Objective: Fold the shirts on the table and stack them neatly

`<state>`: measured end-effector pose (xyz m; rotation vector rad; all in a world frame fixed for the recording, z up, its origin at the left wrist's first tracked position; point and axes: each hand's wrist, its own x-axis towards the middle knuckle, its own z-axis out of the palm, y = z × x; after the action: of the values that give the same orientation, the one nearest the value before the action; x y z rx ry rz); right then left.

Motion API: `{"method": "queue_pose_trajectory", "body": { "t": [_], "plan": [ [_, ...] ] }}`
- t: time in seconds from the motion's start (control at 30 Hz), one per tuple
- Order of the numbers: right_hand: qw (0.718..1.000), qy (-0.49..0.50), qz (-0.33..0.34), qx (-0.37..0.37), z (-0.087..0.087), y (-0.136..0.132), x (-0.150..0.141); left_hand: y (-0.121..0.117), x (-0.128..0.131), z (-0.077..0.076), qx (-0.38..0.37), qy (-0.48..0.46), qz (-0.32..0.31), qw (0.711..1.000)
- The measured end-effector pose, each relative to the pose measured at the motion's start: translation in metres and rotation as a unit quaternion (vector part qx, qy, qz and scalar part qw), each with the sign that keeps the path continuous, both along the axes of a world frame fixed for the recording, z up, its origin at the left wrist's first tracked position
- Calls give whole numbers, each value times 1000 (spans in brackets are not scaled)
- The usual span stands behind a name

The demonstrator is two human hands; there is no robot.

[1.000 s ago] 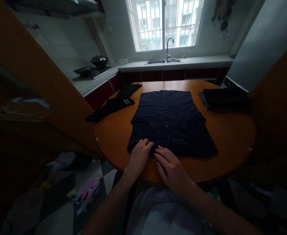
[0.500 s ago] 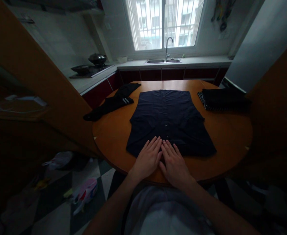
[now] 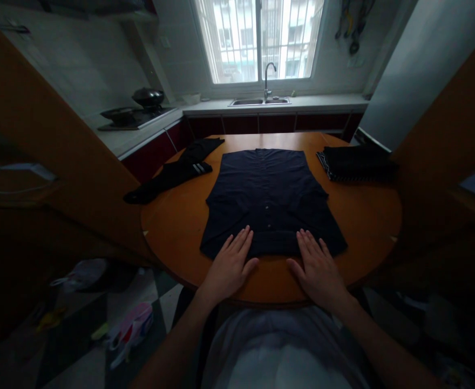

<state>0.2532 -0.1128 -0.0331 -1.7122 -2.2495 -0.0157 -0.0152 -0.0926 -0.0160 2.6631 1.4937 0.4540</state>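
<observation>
A dark navy buttoned shirt (image 3: 266, 186) lies spread flat on the round-ended wooden table (image 3: 172, 227), its sleeves not showing. Two small buttons are visible near its lower middle. My left hand (image 3: 230, 265) rests flat on the near hem, left of the middle, fingers stretched out and thumb pointing inward. On the right part of the same hem lies my right hand (image 3: 316, 267), palm down with fingers extended. A stretch of hem shows between the two hands. Neither hand grasps the cloth.
Black clothing with two pale stripes (image 3: 172, 170) hangs partly over the table's left edge. A folded dark stack (image 3: 357, 162) sits at the right. Behind are a counter with a sink (image 3: 248, 102) and a stove with a wok (image 3: 147, 97). Bags (image 3: 138, 324) lie on the floor.
My hands have moved apart along the shirt's near hem, from touching at the middle to left and right of it. The view has turned slightly to the right.
</observation>
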Motion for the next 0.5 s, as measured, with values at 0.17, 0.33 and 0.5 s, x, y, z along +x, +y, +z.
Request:
{"method": "queue_pose_trajectory", "body": {
  "t": [0.17, 0.33, 0.5],
  "plan": [
    [1000, 15, -5, 5, -2, -2, 2, -4, -12, -2, 3, -134, 87, 987],
    [999, 29, -8, 14, -5, -2, 3, -10, -28, 1, 16, -191, 149, 970],
    [999, 31, -10, 18, -5, -2, 2, -5, -32, 0, -25, -215, 142, 966]
  ]
}}
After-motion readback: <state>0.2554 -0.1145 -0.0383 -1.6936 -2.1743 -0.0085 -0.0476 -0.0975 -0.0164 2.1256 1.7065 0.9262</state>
